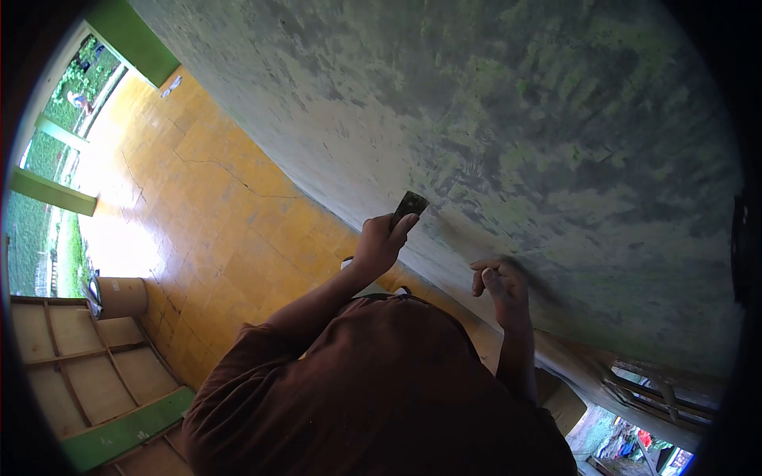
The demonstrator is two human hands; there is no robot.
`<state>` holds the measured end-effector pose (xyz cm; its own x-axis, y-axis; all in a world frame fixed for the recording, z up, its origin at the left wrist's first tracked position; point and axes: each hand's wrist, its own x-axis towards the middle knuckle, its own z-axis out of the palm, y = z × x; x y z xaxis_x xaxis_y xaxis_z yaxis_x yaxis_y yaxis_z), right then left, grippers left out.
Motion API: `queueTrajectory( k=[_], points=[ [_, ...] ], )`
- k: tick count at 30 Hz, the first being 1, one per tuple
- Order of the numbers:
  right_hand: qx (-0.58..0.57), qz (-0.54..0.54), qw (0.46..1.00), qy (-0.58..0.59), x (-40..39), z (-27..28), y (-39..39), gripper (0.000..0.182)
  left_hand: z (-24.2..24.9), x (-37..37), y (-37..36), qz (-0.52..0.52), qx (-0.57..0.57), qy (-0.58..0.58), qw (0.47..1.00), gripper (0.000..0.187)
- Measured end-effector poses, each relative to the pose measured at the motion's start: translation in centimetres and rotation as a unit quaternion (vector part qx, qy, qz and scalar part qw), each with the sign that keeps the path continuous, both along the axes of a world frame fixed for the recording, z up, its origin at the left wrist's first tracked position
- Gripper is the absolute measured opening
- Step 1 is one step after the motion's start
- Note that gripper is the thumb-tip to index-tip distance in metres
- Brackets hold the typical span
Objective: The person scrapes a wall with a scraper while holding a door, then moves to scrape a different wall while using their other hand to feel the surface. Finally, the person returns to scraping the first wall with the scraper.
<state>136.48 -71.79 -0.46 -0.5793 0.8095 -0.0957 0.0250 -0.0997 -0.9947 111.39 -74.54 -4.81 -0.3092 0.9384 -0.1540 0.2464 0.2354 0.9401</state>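
Observation:
A small dark, flat scraper (410,205) with a mottled, squared-off end juts up from my left hand (381,244), whose fingers and thumb are closed around its lower part. That hand is in front of the grey, patchy wall (508,159), near where the wall meets the floor. To the right, my right hand (502,287) is close to the wall's surface and casts a shadow on it. Its fingers are loosely bent, the thumb overlaps them in this view, and no object shows in it.
Yellow floor tiles (230,214) with cracks run along the wall to a bright opening between green posts (55,190). A brown round container (121,296) stands beside a wooden panel (91,357) at lower left. At lower right is a wooden frame (663,393).

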Motion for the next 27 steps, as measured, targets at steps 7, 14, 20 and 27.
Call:
queueTrajectory(
  k=[7, 14, 20, 27],
  points=[
    [0.002, 0.011, 1.000, 0.006, -0.5, 0.0, 0.3, 0.026, -1.1, -0.9, -2.5, -0.010, -0.030, 0.042, 0.999, 0.056],
    [-0.029, 0.025, 0.999, -0.006, -1.0, 0.1, 0.1, 0.023, 0.7, 0.3, -0.5, -0.016, 0.004, 0.004, 1.000, 0.050],
    [-0.027, 0.030, 0.999, -0.002, -0.7, 0.0, 0.1, 0.022, -0.3, -0.1, -2.5, -0.034, -0.033, 0.063, 0.997, 0.053],
    [0.027, 0.014, 0.999, -0.013, -0.9, 0.3, -0.2, 0.019, 1.9, -0.2, -0.4, -0.031, -0.009, 0.022, 0.999, 0.054]
  ],
)
